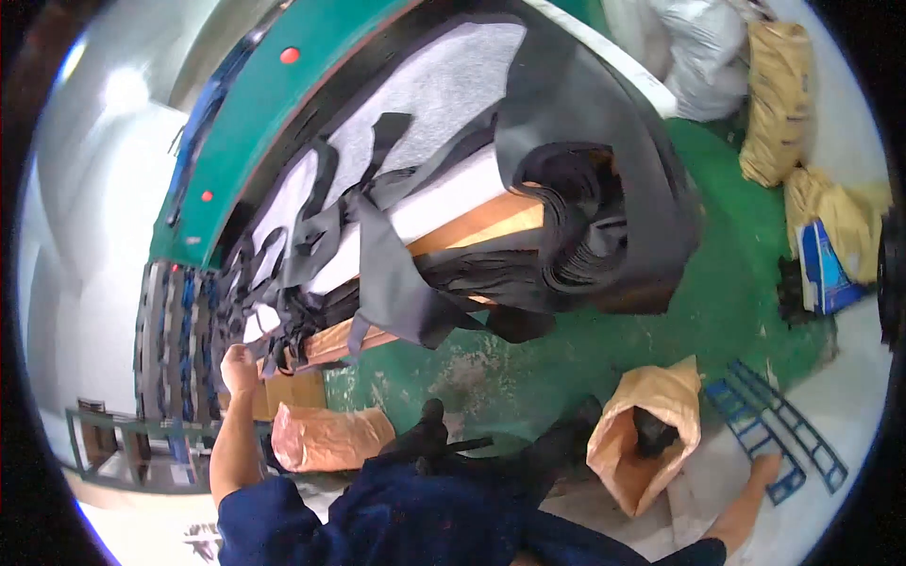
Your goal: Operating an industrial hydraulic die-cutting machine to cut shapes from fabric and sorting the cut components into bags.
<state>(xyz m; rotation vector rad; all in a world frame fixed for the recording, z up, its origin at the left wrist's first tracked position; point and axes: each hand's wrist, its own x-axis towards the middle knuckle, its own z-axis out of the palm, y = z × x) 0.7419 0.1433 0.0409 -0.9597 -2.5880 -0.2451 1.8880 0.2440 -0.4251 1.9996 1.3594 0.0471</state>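
Note:
My left hand (239,369) is raised at the near left end of a long pile of black sheet material (590,85). Its fingers look curled beside a tangle of black strips (283,354); what they hold, if anything, is hidden. At the lower right, my right hand (766,469) overlaps the near end of a blue ladder-like frame (750,426); its fingers are too unclear to read. A wide black flap (401,283) hangs over the pile's near side. Pale grey sheet (462,80) and brown board (491,219) show among the black layers.
An open brown paper sack (628,415) with something dark inside stands by my right foot. Another brown sack (330,439) lies at my left. Behind the pile runs a green machine panel (250,104) with red buttons. Several sacks (777,99) stand at the far right.

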